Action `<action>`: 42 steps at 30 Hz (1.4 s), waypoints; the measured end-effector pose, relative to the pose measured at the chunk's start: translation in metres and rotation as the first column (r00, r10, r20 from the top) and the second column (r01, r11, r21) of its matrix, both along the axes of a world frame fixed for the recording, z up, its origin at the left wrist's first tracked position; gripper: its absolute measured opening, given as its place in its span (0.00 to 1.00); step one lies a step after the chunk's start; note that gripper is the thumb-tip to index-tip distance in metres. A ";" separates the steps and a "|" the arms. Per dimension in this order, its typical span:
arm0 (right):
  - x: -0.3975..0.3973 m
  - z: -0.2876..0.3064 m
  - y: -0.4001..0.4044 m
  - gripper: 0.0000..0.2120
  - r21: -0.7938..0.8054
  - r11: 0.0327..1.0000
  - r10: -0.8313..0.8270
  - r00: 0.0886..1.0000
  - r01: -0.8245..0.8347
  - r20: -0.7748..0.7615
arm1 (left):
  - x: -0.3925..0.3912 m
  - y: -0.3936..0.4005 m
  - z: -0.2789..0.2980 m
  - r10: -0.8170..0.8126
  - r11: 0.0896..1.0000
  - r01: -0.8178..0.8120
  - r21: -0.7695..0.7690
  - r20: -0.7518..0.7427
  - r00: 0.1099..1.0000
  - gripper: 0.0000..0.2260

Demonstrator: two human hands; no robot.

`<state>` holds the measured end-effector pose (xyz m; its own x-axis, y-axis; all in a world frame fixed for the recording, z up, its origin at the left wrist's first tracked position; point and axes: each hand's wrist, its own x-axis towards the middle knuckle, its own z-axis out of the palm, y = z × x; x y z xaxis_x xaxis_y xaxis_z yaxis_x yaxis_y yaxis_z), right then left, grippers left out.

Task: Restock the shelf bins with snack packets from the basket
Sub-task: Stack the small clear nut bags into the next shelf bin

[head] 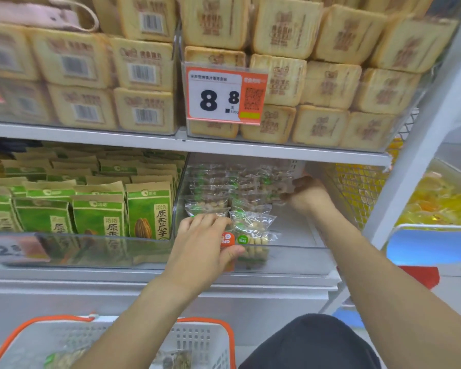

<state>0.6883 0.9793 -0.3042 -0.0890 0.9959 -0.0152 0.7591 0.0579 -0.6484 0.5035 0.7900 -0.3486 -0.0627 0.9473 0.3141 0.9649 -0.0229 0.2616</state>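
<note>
Snack packets [250, 230], clear with green spots, lie in rows inside the clear shelf bin [290, 258] on the middle shelf. Left hand [201, 249] at the bin's front edge, fingers [210, 221] curled over a packet with an orange label [228, 239], thumb pinching it from below. Right hand [308, 194] reaches deep into the bin's back right corner, fingers closed on the packets there. White basket [197, 342] with orange rim sits below, a few packets inside. Green seed bags [148, 213] fill the neighbouring bin to the left.
</note>
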 end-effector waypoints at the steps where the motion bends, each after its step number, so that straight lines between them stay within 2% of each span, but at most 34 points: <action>1: 0.003 0.006 -0.017 0.24 0.066 0.998 0.019 1.000 -0.018 -0.022 | 0.001 -0.002 0.002 -0.017 0.999 0.014 0.046 0.048 0.999 0.25; 3: 0.006 0.016 -0.059 0.15 0.170 0.984 0.066 0.992 -0.046 -0.111 | 0.003 -0.013 0.006 -0.052 0.975 0.017 0.221 0.151 0.987 0.21; 5: 0.002 0.027 -0.108 0.10 0.214 0.968 0.166 0.974 -0.132 -0.154 | 0.004 -0.031 0.003 -0.091 0.905 -0.023 0.424 0.246 0.965 0.13; 7: -0.011 0.033 -0.150 0.09 0.188 0.950 0.281 0.946 -0.250 -0.162 | 0.000 -0.054 -0.009 -0.099 0.846 -0.084 0.527 0.310 0.946 0.07; 8: -0.022 0.029 -0.169 0.09 0.144 0.937 0.338 0.928 -0.317 -0.159 | -0.005 -0.070 -0.022 -0.068 0.840 -0.134 0.527 0.346 0.936 0.05; 10: -0.043 0.021 -0.195 0.10 0.044 0.894 0.447 0.878 -0.446 -0.174 | -0.016 -0.092 -0.056 -0.003 0.861 -0.225 0.456 0.448 0.894 0.04; 13: -0.093 -0.014 -0.223 0.16 -0.261 0.725 0.639 0.764 -0.638 -0.091 | -0.039 -0.137 -0.135 0.167 0.937 -0.307 0.169 0.554 0.815 0.06; 14: -0.109 -0.032 -0.229 0.19 -0.366 0.662 0.686 0.725 -0.654 -0.054 | -0.046 -0.152 -0.160 0.243 0.946 -0.319 0.049 0.545 0.802 0.08; 16: -0.138 -0.076 -0.241 0.22 -0.498 0.597 0.718 0.696 -0.629 -0.019 | -0.056 -0.184 -0.207 0.392 0.918 -0.323 -0.230 0.411 0.823 0.16; 18: -0.155 -0.130 -0.247 0.22 -0.548 0.608 0.692 0.722 -0.574 0.013 | -0.062 -0.212 -0.238 0.496 0.782 -0.317 -0.537 0.229 0.837 0.20; 19: -0.158 -0.160 -0.250 0.21 -0.566 0.620 0.676 0.737 -0.543 0.034 | -0.065 -0.223 -0.248 0.517 0.710 -0.303 -0.636 0.178 0.837 0.20; 21: -0.154 -0.220 -0.252 0.18 -0.585 0.643 0.639 0.768 -0.495 0.052 | -0.071 -0.238 -0.263 0.578 0.651 -0.291 -0.702 0.209 0.789 0.20; 24: -0.137 -0.287 -0.252 0.14 -0.620 0.643 0.591 0.806 -0.450 0.028 | -0.083 -0.246 -0.276 0.658 0.696 -0.390 -0.604 0.318 0.683 0.18; 26: -0.126 -0.311 -0.251 0.22 -0.628 0.654 0.588 0.806 -0.421 0.072 | -0.096 -0.243 -0.277 0.693 0.714 -0.517 -0.472 0.369 0.620 0.15; 29: -0.121 -0.343 -0.245 0.30 -0.621 0.688 0.556 0.823 -0.375 0.119 | -0.127 -0.233 -0.282 0.747 0.665 -0.662 -0.346 0.334 0.575 0.15; 31: -0.125 -0.365 -0.243 0.32 -0.644 0.693 0.488 0.869 -0.325 0.087 | -0.147 -0.228 -0.293 0.777 0.629 -0.684 -0.370 0.281 0.563 0.22; 33: -0.134 -0.383 -0.244 0.31 -0.654 0.724 0.359 0.929 -0.222 0.083 | -0.159 -0.222 -0.299 0.798 0.602 -0.670 -0.433 0.298 0.524 0.26; 35: -0.144 -0.396 -0.244 0.27 -0.636 0.767 0.149 0.987 -0.081 0.053 | -0.166 -0.216 -0.302 0.810 0.586 -0.664 -0.464 0.363 0.461 0.22; 37: -0.153 -0.404 -0.245 0.22 -0.620 0.784 -0.010 1.000 0.025 0.027 | -0.169 -0.210 -0.301 0.815 0.569 -0.711 -0.413 0.400 0.420 0.15; 39: -0.158 -0.406 -0.251 0.21 -0.586 0.808 -0.058 0.998 0.061 0.024 | -0.171 -0.204 -0.300 0.838 0.529 -0.752 -0.394 0.381 0.390 0.15; 42: -0.153 -0.399 -0.268 0.24 -0.501 0.866 -0.055 0.996 0.009 -0.076 | -0.162 -0.198 -0.294 0.841 0.517 -0.716 -0.470 0.433 0.324 0.28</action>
